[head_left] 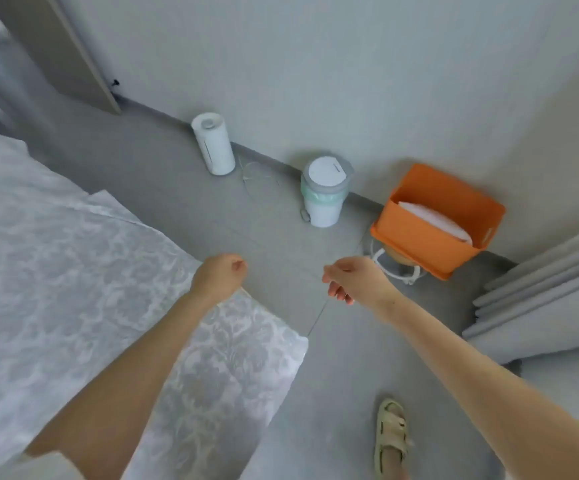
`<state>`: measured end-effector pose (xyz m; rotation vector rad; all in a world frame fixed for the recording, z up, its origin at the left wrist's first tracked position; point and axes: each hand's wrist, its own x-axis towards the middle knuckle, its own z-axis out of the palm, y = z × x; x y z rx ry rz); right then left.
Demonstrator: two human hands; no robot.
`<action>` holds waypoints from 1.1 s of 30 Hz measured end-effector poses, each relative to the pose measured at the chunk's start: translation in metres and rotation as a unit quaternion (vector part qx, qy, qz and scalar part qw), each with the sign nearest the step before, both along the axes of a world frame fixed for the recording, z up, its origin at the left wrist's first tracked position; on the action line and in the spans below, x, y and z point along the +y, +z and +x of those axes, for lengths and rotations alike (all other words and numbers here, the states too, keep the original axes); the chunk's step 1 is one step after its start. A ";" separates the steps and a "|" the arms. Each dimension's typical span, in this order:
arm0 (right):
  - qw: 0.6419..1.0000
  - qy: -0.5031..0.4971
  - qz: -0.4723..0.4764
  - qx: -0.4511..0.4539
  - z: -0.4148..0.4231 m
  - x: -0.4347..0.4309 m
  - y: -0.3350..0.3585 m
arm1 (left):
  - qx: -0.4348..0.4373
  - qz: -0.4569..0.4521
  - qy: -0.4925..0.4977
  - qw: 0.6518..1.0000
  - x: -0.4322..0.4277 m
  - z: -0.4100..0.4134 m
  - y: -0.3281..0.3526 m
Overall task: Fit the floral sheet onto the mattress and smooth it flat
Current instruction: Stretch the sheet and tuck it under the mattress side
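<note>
Clenched into a fist, the left hand (219,274) hovers at the bed's edge, and whether a hem is nipped inside it I cannot tell, since the knuckles hide the palm; the right hand (354,279) hangs over the floor (281,237) with its fingers loosely curled and nothing in them. Nearest the camera a foot in a cream sandal (390,438) stands on the tiles beside the bed. To its left, the floral sheet (73,278) lies spread over the mattress, which it hides wherever the bed is in frame. Its near corner falls over the edge and looks seated. Farther up the bed a raised fold crosses the cloth, and soft wrinkles run across the pattern, so the spreading seems largely done while the smoothing is still to do. Whether the corners are tucked under is out of sight, and the far end of the bed is too pale and blurred to judge. Beyond the hands, along the wall (350,64), stand a white cylinder (213,143), a small lidded pedal bin (324,192) and an orange crate (433,220), with grey curtain (540,299) folds at the right.
</note>
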<state>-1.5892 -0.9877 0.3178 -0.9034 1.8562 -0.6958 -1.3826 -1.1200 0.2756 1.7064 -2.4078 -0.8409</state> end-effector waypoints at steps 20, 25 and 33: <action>0.905 0.402 -0.131 0.045 -0.007 -0.428 0.078 | 0.043 -0.004 0.444 0.895 -0.228 0.000 0.036; 0.900 0.425 -0.100 0.012 0.006 -0.545 0.078 | 0.033 -0.002 0.490 0.871 -0.327 0.010 0.051; 0.879 0.470 -0.073 -0.022 0.057 -0.758 0.046 | 0.023 0.006 0.573 0.819 -0.489 0.052 0.042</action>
